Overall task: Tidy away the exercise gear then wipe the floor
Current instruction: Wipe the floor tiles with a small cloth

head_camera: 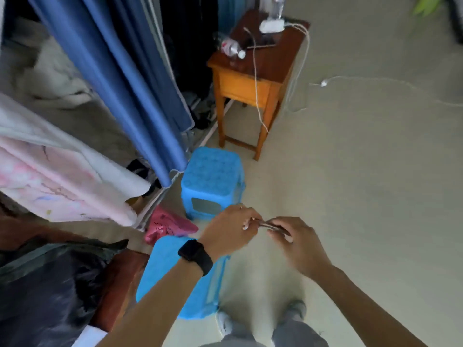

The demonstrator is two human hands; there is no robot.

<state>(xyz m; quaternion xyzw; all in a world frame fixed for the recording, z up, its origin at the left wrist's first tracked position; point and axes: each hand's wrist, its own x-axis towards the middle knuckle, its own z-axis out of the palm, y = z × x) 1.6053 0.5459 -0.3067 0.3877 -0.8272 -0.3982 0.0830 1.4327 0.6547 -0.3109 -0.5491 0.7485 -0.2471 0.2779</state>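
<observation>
At the lower centre of the frame my left hand [229, 229] and right hand [299, 242] both pinch a thin dark band [266, 224]. My fingers are curled on its ends, with a short stretch drawn between them above the pale, smooth floor [363, 196]. It is blurred. I judge it light, limp and probably stretchy, likely to sag or snap back, so I would gather it in loops and grip the bundle. Just above my hands sits a blue plastic stool [213, 179], hard, with a patterned top. A glossy wooden side table [253, 78] stands at upper centre.
</observation>
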